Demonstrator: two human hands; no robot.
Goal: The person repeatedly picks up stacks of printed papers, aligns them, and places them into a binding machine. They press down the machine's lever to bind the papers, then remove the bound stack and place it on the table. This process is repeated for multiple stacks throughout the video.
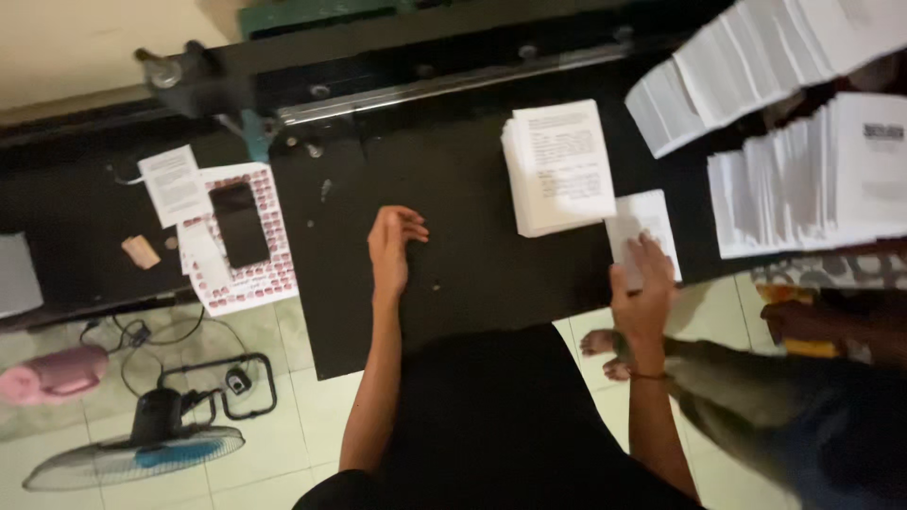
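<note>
- Small white paper stack (650, 227) lies at the near edge of the black table (453, 236), under the right hand (642, 288); fingers flat, spread, pressing, not gripping.
- Left hand (392, 247) rests empty, fingers loosely curled.
- Beside it: a thicker printed stack (559, 168).
- Step, I judge: squaring the small stack; next needs a grip on its edges.

The left hand (392, 247) rests on the flat black table top (453, 189). To its right lies a thick stack of printed white sheets (559, 168). Just right of that stack lies a small white paper pile (652, 222), with the right hand (642, 288) on it. Far left, a dark flat phone (240, 224) lies on a dotted paper sheet (255, 279). A round floor fan (142, 451) lies on the floor below.
</note>
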